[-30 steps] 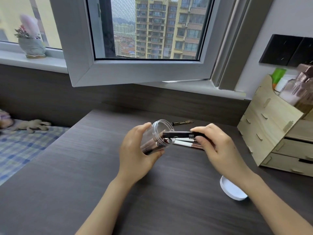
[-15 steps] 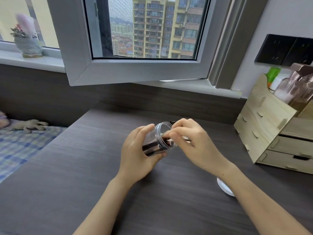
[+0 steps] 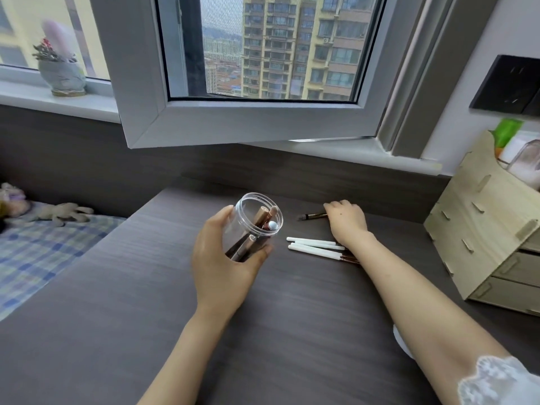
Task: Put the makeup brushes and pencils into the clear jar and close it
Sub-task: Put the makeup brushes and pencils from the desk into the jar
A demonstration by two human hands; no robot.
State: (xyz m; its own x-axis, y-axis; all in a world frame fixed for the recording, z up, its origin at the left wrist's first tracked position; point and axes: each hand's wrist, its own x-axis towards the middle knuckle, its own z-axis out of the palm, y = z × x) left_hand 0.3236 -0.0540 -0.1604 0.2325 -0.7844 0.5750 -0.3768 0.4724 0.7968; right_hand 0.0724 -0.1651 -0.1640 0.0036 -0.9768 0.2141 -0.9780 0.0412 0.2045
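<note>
My left hand (image 3: 222, 264) holds the clear jar (image 3: 254, 223) tilted, its open mouth facing up and right. Several items stand inside it, rose-gold and dark, one with a white tip. My right hand (image 3: 346, 220) lies far out on the dark desk, fingers down on one end of a dark pencil (image 3: 311, 216); whether it grips the pencil I cannot tell. Three white-handled brushes (image 3: 314, 248) lie side by side between the jar and my right forearm. The white lid (image 3: 401, 342) peeks out from under my right forearm.
A wooden drawer organiser (image 3: 491, 241) stands at the right edge of the desk (image 3: 146, 331). An open window sash (image 3: 251, 121) hangs over the desk's far edge. A bed with a checked sheet (image 3: 38, 252) lies to the left.
My right hand left the jar mouth, where it pushed in a dark item, and reached far right to the dark pencil. The jar tilted more upright in my left hand.
</note>
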